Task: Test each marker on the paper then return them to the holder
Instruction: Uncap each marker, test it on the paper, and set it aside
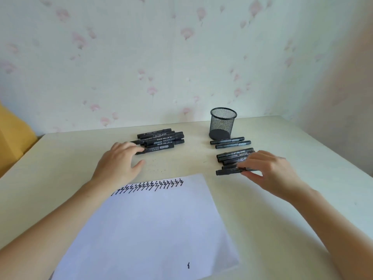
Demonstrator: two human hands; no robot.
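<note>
Paper (pixel 153 225) lies at table (pixel 60 158) front. Behind it, one marker pile (pixel 161 140) left, another (pixel 234 160) right; holder (pixel 223 123) stands behind the right pile.

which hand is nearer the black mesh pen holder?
Right. The right hand rests on the marker pile just in front of the black wire-mesh pen holder. The left hand is far across the table, at the other pile.

Both bare forearms reach forward, the left hand (pixel 119 161) palm-down with fingers extended and thumb spread, the right hand (pixel 268 171) palm-down with fingers curled forward and thumb tucked underneath
</note>
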